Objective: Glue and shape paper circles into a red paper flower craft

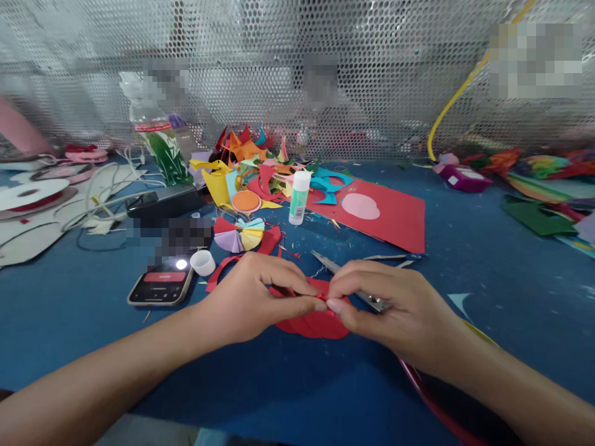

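Head view, desk (pixel 488 279) w/ blue surface, paper craft in hand.

Landmark: red paper piece (pixel 313 322), flat on desk at centre, rounded lower edge, matte card, upper edge gathered into small folds.

Left hand (pixel 251 297): just left of red paper piece, fingers (pixel 304 303) narrowed to a pinch on its folded upper edge. Right hand (pixel 395 306): just right of it, fingertips (pixel 335 305) pinched on same fold, touching left-hand tips; both hands equally near, meeting over top centre of piece. Fold line approx. left-right, between the two pinches.

Scissors (pixel 353 282): slim, metallic, under right hand, blades pointing up-left behind red paper piece; long axis diagonal. Held or merely lying under palm: cannot tell.

Behind red paper piece: pleated paper fan (pixel 239 234), pastel segments; glue stick (pixel 299 197), upright, white cap off; red card sheet (pixel 385 217) w/ pink oval, flat. Further back: heap of coloured paper offcuts (pixel 251 161), curled and angular; plastic bottle (pixel 158 142), clear, green label.

Left of red paper piece: phone (pixel 162 285), screen lit, flat; small white cap (pixel 202 262) beside it; white ribbon spool (pixel 32 195) and cables far left.

Right of red paper piece: more coloured sheets (pixel 539 217) at far edge; purple box (pixel 465 178).

Backdrop: perforated metal mesh panel (pixel 372 74), yellow cord (pixel 460 93) across it.
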`<state>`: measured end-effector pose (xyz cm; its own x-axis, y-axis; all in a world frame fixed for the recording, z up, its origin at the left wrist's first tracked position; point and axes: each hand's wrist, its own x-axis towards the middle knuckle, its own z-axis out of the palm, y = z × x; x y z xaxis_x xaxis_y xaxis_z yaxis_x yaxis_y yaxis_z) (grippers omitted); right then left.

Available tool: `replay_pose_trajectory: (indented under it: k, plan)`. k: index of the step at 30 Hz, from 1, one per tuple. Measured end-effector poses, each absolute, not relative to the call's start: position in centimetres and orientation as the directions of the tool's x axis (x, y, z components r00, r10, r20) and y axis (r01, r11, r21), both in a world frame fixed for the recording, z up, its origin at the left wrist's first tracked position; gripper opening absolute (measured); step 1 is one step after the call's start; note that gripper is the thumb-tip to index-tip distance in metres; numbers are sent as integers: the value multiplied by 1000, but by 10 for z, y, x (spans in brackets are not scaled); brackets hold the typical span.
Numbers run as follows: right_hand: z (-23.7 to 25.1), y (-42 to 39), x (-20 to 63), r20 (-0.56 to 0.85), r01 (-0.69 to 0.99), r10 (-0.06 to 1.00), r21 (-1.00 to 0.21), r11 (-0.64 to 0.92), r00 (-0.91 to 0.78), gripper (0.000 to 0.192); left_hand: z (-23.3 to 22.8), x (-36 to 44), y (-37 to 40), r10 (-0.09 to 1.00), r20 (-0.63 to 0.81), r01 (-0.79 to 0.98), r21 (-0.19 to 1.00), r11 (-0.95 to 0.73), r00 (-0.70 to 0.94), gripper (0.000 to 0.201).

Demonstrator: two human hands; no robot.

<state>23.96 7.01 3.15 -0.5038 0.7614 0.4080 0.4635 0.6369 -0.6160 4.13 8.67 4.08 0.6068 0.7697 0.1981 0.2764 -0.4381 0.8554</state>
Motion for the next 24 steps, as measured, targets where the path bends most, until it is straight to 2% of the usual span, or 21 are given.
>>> replay_pose_trajectory:
  k: [8, 11, 15, 18, 21, 24]
  plan:
    - [33, 69, 239, 428, 431, 668, -529, 732, -609, 11, 45, 41, 85, 793, 17, 384, 868, -314, 609, 9]
    - [33, 67, 238, 453, 411, 617, -476, 778, -644, 12, 44, 42, 84, 794, -6, 400, 867, -299, 607, 7]
    - [32, 65, 236, 471, 426, 607, -441, 790, -639, 11, 45, 43, 83, 789, 47, 405, 839, -364, 612, 6]
    - [32, 64, 236, 478, 474, 666, -471, 745, -573, 7, 45, 44, 81, 804, 92, 392, 837, -382, 587, 5]
    - [32, 62, 237, 485, 497, 712, -511, 702, -507, 6, 43, 44, 81, 813, 180, 355, 833, -425, 553, 5]
    - [32, 63, 237, 515, 502, 700, -488, 714, -495, 8, 40, 45, 82, 795, 278, 326, 802, -501, 538, 7]
